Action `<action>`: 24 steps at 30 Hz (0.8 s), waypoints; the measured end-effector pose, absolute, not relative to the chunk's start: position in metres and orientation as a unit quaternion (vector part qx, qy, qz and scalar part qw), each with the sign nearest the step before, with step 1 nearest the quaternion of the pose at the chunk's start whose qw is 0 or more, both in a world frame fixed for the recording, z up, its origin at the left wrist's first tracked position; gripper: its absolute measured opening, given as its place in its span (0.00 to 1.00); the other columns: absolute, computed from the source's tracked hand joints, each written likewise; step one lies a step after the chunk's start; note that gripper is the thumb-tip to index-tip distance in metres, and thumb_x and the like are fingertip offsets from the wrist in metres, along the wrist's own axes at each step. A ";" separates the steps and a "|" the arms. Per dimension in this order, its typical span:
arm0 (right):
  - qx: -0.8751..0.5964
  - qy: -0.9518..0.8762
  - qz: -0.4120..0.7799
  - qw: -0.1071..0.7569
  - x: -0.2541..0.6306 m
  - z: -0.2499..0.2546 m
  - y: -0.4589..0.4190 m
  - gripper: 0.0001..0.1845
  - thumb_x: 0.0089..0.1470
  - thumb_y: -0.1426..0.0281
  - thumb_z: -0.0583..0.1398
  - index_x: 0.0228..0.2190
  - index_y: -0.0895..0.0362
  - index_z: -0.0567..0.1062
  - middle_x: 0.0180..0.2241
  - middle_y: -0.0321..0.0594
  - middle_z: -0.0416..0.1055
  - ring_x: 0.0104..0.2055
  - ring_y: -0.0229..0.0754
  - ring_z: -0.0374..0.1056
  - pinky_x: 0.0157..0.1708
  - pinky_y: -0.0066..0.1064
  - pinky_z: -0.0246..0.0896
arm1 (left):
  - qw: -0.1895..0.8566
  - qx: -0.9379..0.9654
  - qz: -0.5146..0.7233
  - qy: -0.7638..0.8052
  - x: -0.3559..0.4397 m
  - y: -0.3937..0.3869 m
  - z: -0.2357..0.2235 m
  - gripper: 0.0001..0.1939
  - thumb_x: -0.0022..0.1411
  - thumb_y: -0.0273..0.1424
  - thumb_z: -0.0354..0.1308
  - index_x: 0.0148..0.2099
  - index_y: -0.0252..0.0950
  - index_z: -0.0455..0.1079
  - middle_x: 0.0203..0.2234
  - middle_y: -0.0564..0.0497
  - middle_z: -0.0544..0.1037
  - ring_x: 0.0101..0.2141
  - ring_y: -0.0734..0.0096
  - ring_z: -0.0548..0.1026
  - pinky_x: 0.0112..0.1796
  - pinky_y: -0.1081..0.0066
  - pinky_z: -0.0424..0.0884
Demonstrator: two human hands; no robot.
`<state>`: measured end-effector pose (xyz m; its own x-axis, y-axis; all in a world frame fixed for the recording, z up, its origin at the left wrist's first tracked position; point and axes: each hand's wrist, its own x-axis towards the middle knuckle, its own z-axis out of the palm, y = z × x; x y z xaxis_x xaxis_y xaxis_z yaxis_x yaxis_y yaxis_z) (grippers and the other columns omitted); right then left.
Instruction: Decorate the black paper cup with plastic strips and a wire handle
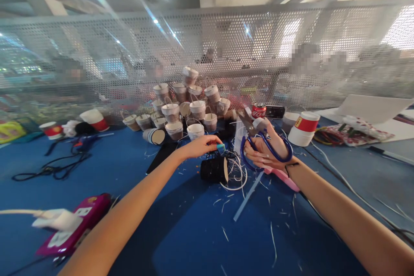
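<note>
Your left hand (201, 146) seems to pinch a small teal piece (220, 146); your right hand (263, 148) holds blue-handled metal scissors (248, 125). Black-wrapped, pale-ended cylinder (211, 170) lies sideways, unheld, near your left hand: could roll if bumped. Loose white cord (245, 179) might snag the blades.

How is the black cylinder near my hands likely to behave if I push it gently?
The black cylinder would probably roll, because it lies on its curved side. It seems unlikely to tip over, being down already. The white cord looping close beside it might catch or hinder it a little.
</note>
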<state>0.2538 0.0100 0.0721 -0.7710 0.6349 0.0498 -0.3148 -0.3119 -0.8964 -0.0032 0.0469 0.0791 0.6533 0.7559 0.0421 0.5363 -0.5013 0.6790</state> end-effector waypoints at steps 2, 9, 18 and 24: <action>-0.149 -0.503 0.809 0.265 0.254 0.072 0.010 0.48 0.44 0.36 0.25 0.23 0.58 0.68 0.15 0.33 0.55 0.14 0.31 0.45 0.10 0.23 0.49 | 0.263 0.858 0.208 0.390 -0.007 0.050 0.083 0.15 0.60 0.40 0.51 0.41 0.36 0.71 0.31 0.50 0.72 0.31 0.71 0.66 0.33 0.72 0.62; -0.075 -0.494 0.852 0.153 0.248 0.068 0.011 0.54 0.41 0.35 0.24 0.27 0.64 0.69 0.17 0.40 0.65 0.12 0.31 0.55 0.10 0.27 0.61 | 0.036 0.884 0.208 0.418 -0.017 0.051 0.092 0.15 0.64 0.33 0.46 0.31 0.35 0.70 0.31 0.48 0.66 0.38 0.64 0.63 0.45 0.60 0.62; -0.008 -0.429 0.903 0.011 0.244 0.072 0.002 0.60 0.39 0.34 0.23 0.35 0.70 0.69 0.23 0.52 0.71 0.18 0.40 0.66 0.13 0.32 0.64 | 0.029 0.837 0.339 0.428 -0.018 0.055 0.089 0.08 0.62 0.31 0.50 0.32 0.35 0.65 0.44 0.46 0.64 0.48 0.61 0.63 0.52 0.57 0.60; -0.062 -0.394 0.917 -0.009 0.244 0.070 -0.005 0.60 0.39 0.33 0.25 0.36 0.71 0.68 0.26 0.54 0.71 0.19 0.41 0.67 0.12 0.30 0.62 | 0.071 0.805 0.422 0.410 -0.018 0.060 0.088 0.07 0.63 0.31 0.48 0.34 0.34 0.65 0.40 0.46 0.68 0.42 0.67 0.69 0.47 0.63 0.65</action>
